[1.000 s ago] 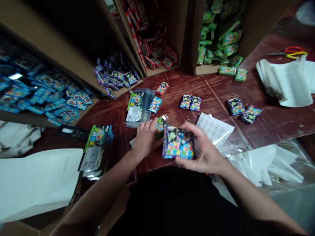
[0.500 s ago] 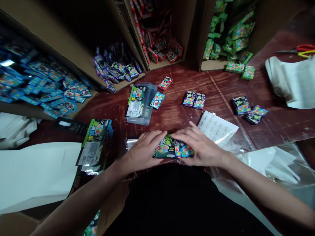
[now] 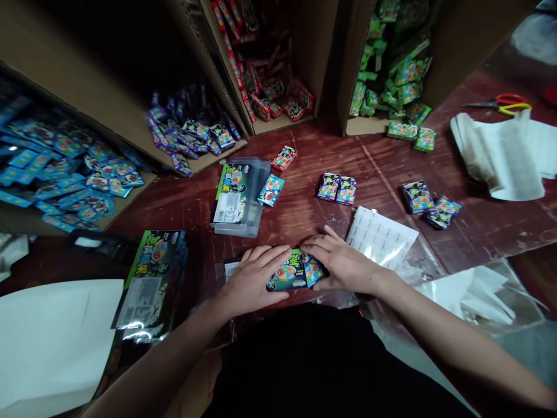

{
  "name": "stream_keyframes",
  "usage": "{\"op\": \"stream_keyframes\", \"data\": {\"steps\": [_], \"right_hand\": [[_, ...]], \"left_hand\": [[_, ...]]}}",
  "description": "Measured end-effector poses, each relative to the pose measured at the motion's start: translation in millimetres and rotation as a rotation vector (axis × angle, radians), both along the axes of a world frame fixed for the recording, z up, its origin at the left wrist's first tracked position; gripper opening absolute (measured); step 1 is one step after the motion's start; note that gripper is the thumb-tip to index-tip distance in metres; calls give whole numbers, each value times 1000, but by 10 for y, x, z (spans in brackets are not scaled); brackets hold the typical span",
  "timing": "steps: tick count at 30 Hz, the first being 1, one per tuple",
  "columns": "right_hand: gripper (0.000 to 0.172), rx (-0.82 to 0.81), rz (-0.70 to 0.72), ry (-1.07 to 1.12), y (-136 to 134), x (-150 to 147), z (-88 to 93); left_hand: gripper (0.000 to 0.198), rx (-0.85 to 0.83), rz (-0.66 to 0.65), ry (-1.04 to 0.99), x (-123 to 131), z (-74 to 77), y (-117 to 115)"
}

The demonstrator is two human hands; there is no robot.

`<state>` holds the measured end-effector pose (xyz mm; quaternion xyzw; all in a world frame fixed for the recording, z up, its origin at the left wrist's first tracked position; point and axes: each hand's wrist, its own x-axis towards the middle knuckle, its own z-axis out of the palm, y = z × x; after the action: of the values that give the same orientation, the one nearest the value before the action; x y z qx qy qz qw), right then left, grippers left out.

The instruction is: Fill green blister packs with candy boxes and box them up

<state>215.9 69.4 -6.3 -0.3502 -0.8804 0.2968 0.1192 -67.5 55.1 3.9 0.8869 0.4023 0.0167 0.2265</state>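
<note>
A printed plastic packet (image 3: pixel 285 274) in black and green lies at the table's front edge. My left hand (image 3: pixel 256 277) lies across it, thumb at the near side and fingers at the far side, gripping it. At the packet's right end my right hand (image 3: pixel 342 264) grips small blue candy boxes (image 3: pixel 313 270) between thumb and fingers. The boxes are partly hidden by that hand and by the packet. Beyond the hands lie a loose blue box (image 3: pixel 271 190), a red box (image 3: pixel 284 158) and two purple boxes (image 3: pixel 337 187) side by side.
Cardboard cartons hold purple boxes (image 3: pixel 200 130), red boxes (image 3: pixel 278 98), green boxes (image 3: pixel 398 81) and blue boxes (image 3: pixel 73 168). Flat packets (image 3: pixel 232 197) lie behind my left hand, with a packet stack (image 3: pixel 152 273) at left. A sticker sheet (image 3: pixel 383 238) and scissors (image 3: pixel 500 104) are at right.
My right hand has come left towards my left hand, and less of the blue boxes shows past the packet's end. The whole view has shifted slightly.
</note>
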Motion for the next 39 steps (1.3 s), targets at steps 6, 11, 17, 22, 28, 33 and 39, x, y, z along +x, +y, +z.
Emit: {"op": "stream_keyframes", "data": {"steps": [6, 11, 17, 22, 28, 33, 39], "right_hand": [[78, 54, -138, -10, -10, 101, 125], [81, 106, -385, 54, 16, 273, 304], [82, 236, -558, 173, 54, 264, 304], [82, 223, -678, 316, -268, 175, 323], [87, 231, -885, 417, -536, -128, 265], [87, 129, -759, 338, -584, 37, 155], [88, 37, -333, 250, -707, 53, 288]], "left_hand": [[85, 77, 93, 8, -47, 98, -20], [72, 255, 76, 129, 151, 677, 145], [98, 113, 103, 257, 591, 940, 622], [99, -42, 387, 182, 667, 773, 1086], [109, 27, 629, 142, 920, 657, 1522], [111, 97, 585, 251, 935, 579, 1642], [97, 52, 388, 339, 986, 498, 1528]]}}
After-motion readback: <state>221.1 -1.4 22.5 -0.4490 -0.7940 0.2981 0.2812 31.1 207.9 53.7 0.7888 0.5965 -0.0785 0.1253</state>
